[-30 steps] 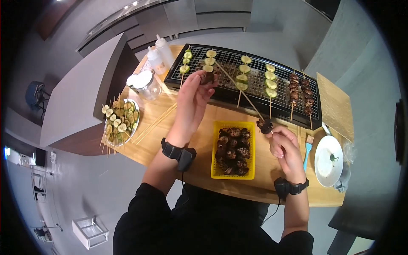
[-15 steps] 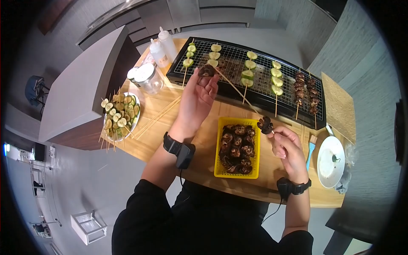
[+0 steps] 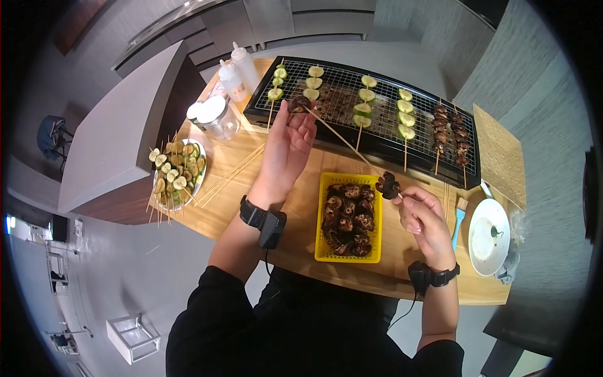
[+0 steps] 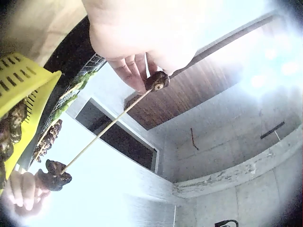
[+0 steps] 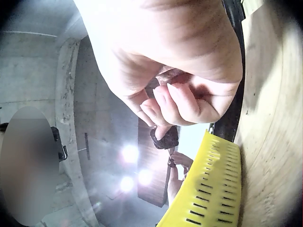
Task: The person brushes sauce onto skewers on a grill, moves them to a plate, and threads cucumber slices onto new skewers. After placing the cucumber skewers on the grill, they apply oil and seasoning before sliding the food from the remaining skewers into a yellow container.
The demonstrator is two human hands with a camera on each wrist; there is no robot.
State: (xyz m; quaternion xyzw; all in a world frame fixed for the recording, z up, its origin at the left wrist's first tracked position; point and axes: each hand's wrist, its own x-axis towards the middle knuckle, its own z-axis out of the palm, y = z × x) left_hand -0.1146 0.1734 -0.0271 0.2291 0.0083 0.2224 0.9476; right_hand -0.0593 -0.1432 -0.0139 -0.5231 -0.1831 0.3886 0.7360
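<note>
Left hand [image 3: 286, 154] pinches 1 dark chunk [image 3: 299, 105], probably soft n' slick, so grab the edges; right hand [image 3: 428, 221]'s clamped on the skewer [image 3: 342, 139] end.

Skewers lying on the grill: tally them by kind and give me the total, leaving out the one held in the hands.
Zucchini skewers: 4
Mushroom skewers: 2
Total on the grill: 6

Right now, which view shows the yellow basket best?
The head view: whole basket in frame, dark pieces visible inside. Left wrist catches one corner and some pieces at the frame's edge; right wrist shows only slotted wall, no contents.
</note>
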